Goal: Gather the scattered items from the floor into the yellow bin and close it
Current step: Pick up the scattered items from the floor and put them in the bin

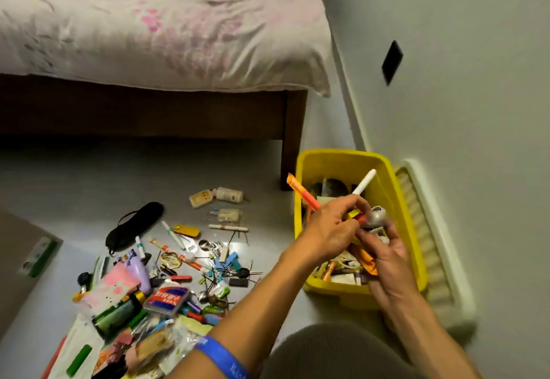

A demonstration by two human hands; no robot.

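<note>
Hands overlap above the yellow bin (306, 229): left hand (330, 229) grasps pens (364, 183); right hand (387, 259) fingers' grip unclear, contents obscured.

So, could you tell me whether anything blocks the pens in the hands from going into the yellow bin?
Nothing visible does. Both hands, left and right, hold the pens right above the open bin. Its lid leans against the wall beside it, clear of the opening.

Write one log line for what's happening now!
hands: both over yellow bin | left hand: pens | floor pile: remaining | lid: not on
</note>
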